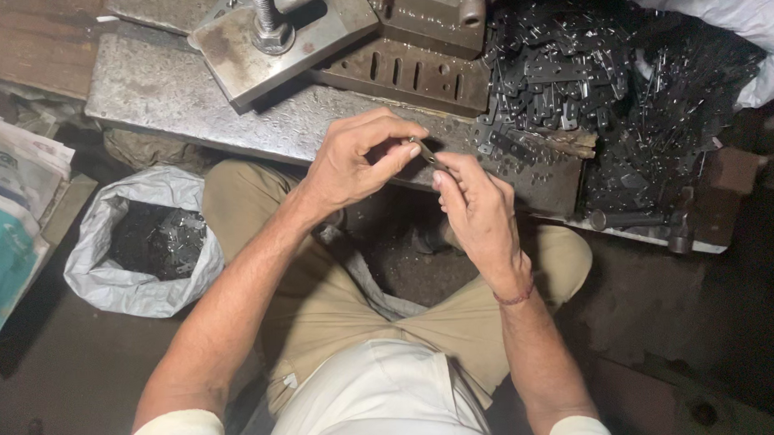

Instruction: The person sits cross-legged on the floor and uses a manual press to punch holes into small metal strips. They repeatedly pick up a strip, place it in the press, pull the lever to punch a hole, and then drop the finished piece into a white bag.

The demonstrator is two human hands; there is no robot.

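Dull grey metal strip (425, 152), scuffed steel bench (164, 88)

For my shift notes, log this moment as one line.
left hand: pinching small metal piece | right hand: pinching same piece | pile of metal parts: right on bench | white bag: left on floor

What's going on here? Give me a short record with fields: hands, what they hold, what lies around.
left hand: left hand pinches one end of a small flat dark metal strip
right hand: right hand grips the other end of the strip with its fingertips
bench: worn grey steel plate in front of the seated person
pile: heap of small dark stamped metal pieces at the plate's right
bag: open white plastic sack of dark metal pieces on the floor, at the person's left
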